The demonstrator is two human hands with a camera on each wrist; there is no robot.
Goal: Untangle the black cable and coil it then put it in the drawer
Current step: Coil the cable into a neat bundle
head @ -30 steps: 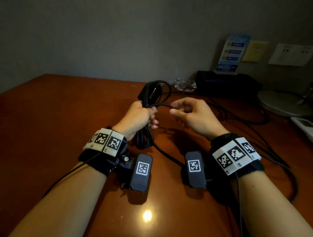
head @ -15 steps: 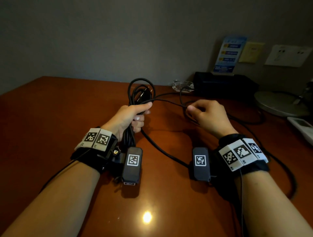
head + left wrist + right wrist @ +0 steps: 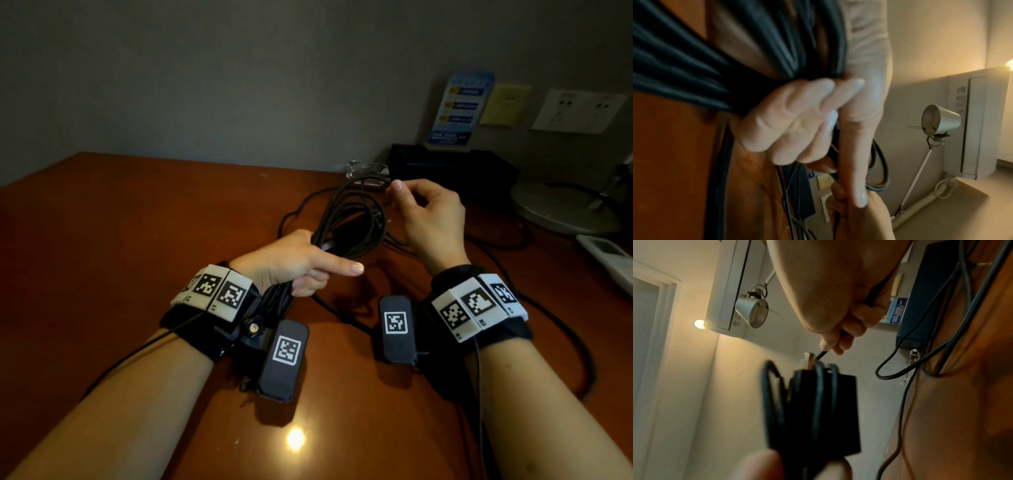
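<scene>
The black cable (image 3: pixel 352 222) is gathered into several loops above the brown table (image 3: pixel 120 257). My left hand (image 3: pixel 318 274) grips the bundle low down, with the index finger pointing straight to the right. In the left wrist view the curled fingers (image 3: pixel 789 113) wrap the cable strands (image 3: pixel 694 65). My right hand (image 3: pixel 399 192) pinches one strand at the far top of the coil. The right wrist view shows this pinch (image 3: pixel 830 345) just above the coil (image 3: pixel 818 402), where a plug prong (image 3: pixel 809 360) sticks up. No drawer is in view.
A black box (image 3: pixel 452 171) and a glass ashtray (image 3: pixel 366 169) stand at the back of the table. A round lamp base (image 3: pixel 561 205) and a white device (image 3: pixel 609 253) sit at the right. Other black cables (image 3: pixel 513 308) trail across the table's right half.
The strand stretched between my hands has been laid onto the bundle as another loop. My right hand moved up to the coil's far top. My left index finger has straightened.
</scene>
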